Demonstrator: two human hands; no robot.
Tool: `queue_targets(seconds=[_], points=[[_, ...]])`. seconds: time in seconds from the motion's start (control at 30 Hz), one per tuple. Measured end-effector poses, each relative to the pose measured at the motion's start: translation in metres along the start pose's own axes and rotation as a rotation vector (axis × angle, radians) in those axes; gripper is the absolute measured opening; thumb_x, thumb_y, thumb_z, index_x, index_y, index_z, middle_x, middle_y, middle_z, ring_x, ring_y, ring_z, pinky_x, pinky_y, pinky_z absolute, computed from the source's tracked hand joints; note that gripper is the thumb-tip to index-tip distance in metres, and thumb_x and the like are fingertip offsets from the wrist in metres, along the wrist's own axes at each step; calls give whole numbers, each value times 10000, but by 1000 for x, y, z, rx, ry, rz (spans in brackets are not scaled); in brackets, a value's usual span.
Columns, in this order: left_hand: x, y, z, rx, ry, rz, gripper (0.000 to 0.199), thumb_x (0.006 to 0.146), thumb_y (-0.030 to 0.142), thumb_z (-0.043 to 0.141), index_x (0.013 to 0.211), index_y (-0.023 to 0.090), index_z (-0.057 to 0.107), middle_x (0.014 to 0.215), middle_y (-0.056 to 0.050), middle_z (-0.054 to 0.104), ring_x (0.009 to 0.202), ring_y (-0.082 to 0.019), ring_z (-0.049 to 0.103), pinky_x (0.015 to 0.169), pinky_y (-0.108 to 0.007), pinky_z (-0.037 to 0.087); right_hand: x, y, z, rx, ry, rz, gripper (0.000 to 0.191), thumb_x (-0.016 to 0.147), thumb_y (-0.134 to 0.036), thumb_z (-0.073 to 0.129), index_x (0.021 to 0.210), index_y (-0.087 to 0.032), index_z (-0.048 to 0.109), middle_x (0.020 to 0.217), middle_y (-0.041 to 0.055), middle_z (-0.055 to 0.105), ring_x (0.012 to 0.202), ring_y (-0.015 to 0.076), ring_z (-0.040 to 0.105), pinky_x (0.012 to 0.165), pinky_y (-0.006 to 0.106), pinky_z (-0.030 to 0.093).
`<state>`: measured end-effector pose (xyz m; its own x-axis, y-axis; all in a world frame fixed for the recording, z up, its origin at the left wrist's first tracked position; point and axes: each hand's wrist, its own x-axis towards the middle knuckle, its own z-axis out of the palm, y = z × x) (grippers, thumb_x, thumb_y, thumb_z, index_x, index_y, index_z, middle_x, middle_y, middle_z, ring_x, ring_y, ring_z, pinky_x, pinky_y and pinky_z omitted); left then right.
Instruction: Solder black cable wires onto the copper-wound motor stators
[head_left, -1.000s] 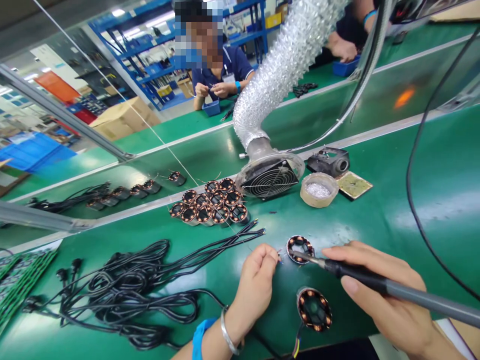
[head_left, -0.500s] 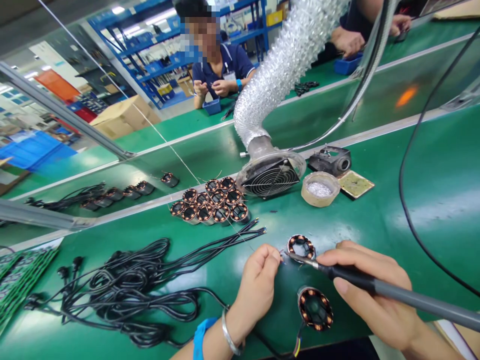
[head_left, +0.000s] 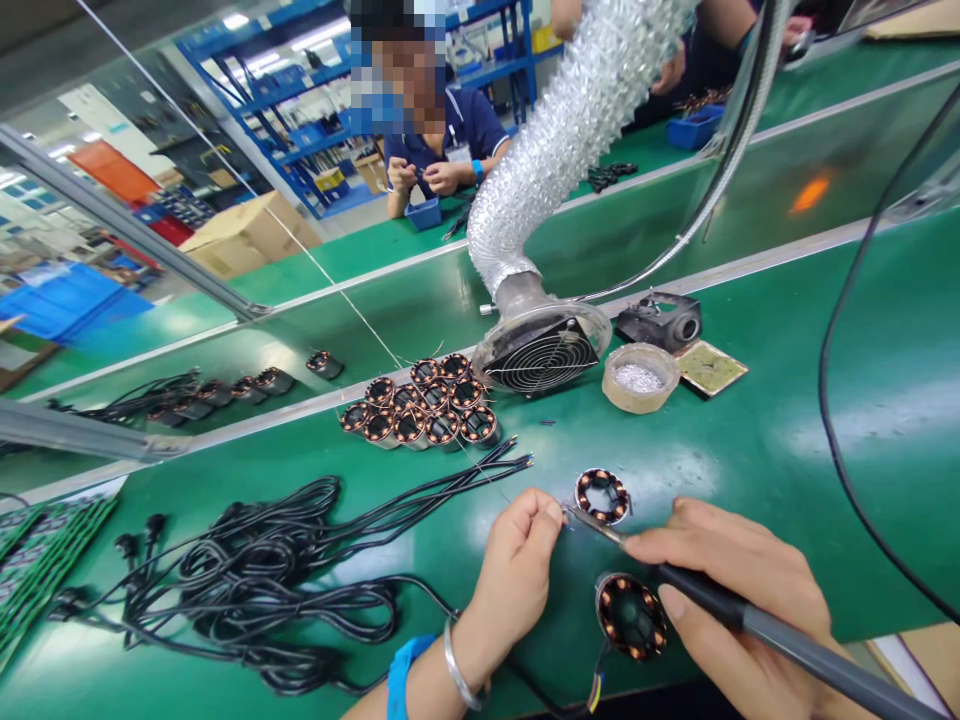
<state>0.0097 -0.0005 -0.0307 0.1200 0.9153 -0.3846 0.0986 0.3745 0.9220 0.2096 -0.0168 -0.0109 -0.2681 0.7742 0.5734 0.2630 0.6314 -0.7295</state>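
Note:
In the head view my right hand [head_left: 750, 590] is closed around a soldering iron [head_left: 720, 600], gripped like a pen. Its metal tip reaches left, close to the fingertips of my left hand [head_left: 521, 550]. That hand is pinched shut on a thin solder wire [head_left: 334, 280], which runs down from the upper left. Just beyond the tip, a copper-wound motor stator [head_left: 602, 496] lies on the green bench. A second stator [head_left: 631, 617] with coloured leads sits below it, between my hands. Fine detail where tip and wire meet is too small to make out.
Several stators [head_left: 420, 400] are grouped behind, beside a fume extractor [head_left: 544, 350] on a silver duct. A round solder pot [head_left: 641, 378] and sponge [head_left: 709, 368] stand right of it. Coiled black power cords [head_left: 262, 570] cover the left. A co-worker [head_left: 442, 150] sits opposite.
My right hand has moved slightly down, and the iron's tip now lies lower and left, off the stator's rim. My left hand has hardly moved.

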Motion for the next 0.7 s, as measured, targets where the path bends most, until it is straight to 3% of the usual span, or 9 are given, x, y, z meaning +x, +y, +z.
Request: queue_targets(seconds=[0.5, 0.7], points=[[0, 4, 2, -14, 10, -5, 358, 841, 533, 577, 710, 204, 523, 538, 73, 296, 538, -119, 287, 508, -226, 238, 5, -7, -5, -35, 64, 20, 315, 824, -92, 515, 1095, -199, 635, 653, 11, 569, 548, 156, 547, 488, 296, 448], [-1, 2, -1, -34, -32, -22, 370, 858, 531, 589, 719, 195, 518, 568, 68, 327, 539, -105, 276, 499, -219, 227, 11, 3, 5, -138, 83, 39, 403, 903, -92, 543, 1278, -238, 560, 758, -9, 673, 579, 122, 620, 567, 243, 523]])
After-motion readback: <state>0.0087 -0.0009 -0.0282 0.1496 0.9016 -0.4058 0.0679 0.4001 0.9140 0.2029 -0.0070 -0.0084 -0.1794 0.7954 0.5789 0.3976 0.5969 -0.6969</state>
